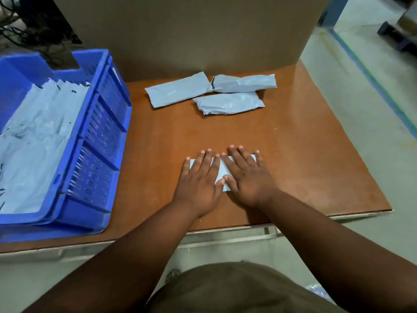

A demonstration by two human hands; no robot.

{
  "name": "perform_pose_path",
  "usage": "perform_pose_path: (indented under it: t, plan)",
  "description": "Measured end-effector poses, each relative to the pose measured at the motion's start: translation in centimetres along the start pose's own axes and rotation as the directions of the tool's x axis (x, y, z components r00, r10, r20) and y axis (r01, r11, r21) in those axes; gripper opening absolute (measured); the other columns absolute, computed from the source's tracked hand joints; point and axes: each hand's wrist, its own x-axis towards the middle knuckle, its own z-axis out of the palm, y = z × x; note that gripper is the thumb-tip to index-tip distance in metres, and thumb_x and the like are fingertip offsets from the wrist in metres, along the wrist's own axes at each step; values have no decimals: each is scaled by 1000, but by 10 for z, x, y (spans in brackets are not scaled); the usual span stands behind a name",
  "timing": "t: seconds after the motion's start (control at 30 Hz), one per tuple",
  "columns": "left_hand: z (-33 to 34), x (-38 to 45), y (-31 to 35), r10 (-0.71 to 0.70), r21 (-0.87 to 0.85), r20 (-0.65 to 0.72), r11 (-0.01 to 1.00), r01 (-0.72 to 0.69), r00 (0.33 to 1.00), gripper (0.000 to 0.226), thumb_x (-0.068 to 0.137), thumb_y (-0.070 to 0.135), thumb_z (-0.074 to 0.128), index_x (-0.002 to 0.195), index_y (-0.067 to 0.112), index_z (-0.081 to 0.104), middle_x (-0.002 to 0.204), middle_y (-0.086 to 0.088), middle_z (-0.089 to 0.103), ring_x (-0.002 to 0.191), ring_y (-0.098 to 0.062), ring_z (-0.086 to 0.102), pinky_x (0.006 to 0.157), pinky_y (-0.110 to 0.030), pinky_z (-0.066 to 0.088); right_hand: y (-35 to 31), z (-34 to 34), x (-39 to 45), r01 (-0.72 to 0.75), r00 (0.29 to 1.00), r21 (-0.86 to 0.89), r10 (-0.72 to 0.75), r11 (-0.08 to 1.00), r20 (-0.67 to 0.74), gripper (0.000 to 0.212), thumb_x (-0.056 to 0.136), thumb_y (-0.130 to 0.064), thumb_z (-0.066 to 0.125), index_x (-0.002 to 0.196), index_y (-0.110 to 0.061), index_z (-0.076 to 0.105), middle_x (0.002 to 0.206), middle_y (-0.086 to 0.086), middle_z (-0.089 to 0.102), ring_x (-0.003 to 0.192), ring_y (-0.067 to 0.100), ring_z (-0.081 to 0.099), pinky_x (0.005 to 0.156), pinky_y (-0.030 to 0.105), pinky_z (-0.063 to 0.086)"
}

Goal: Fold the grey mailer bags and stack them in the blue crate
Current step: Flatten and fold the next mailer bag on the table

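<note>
you had both palms flat on the folded mailer [222, 171], left hand [199, 177] and right hand [246, 177] side by side, thumbs touching, fingers straight and spread, gripping nothing. my read: you were pressing the crease so the slippery plastic wouldn't spring open. the mailer sat on the brown table [293, 154] near its front edge, straight ahead of you, which kept your weight over it. the blue crate [97, 136] stood left of the mailer, close enough for a short carry, and it held a heap of grey mailers [38, 141] lying loose, not clearly stacked. beyond the mailer, toward the cardboard wall [191, 30], three folded bags [212, 93] lay clustered and touching, apparently parked out of your pressing area, not yet crated.
</note>
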Motion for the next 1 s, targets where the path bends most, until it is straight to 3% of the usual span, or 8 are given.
perform_pose_path:
  t: [0.2, 0.37, 0.6, 0.77, 1.0]
  plan:
    - [5, 1, 1, -6, 7, -11, 1000, 6, 1000, 70, 109, 56, 20, 169, 20, 17, 176, -6, 15, 163, -26, 11, 128, -59, 13, 2, -1, 0, 3, 1000, -1, -3, 1000, 6, 67, 109, -60, 12, 169, -32, 7, 178, 2, 4, 164, 26, 2, 129, 61, 5]
    - [-5, 2, 6, -6, 53, 74, 999, 2, 997, 73, 107, 59, 8, 169, 21, 7, 178, -6, 6, 164, -26, 3, 129, -60, 6, 5, -10, -2, 14, 999, 51, -16, 999, 39, 70, 109, -63, 7, 170, -29, 4, 178, -2, -3, 164, 20, -5, 131, 56, 2]
    - [-22, 25, 33, 25, -7, 17, 1000, -25, 1000, 73, 106, 51, 8, 170, 14, 8, 178, -7, 1, 164, -22, -6, 133, -45, 1, 23, -24, -5, -137, 984, 54, 143, 989, -108, 65, 111, -48, 22, 168, -16, 22, 177, 8, 12, 164, 25, 8, 132, 46, 3]
    - [-8, 45, 47, -41, -33, 55, 999, 43, 998, 74, 105, 48, 5, 169, 14, 13, 178, -8, 7, 164, -22, -2, 133, -44, 1, 23, -11, 3, -129, 992, 18, 128, 992, 14, 67, 112, -48, 17, 170, -15, 11, 178, 6, 1, 164, 22, -2, 133, 46, 1]
    - [4, 45, 43, -21, -13, 49, 1000, 21, 999, 69, 108, 45, 12, 170, 14, 10, 178, -7, 5, 164, -22, -2, 133, -46, 8, 22, -3, 4, -141, 989, -17, 142, 990, 35, 69, 107, -49, 4, 170, -19, -2, 177, 4, -12, 163, 23, -13, 131, 52, -4]
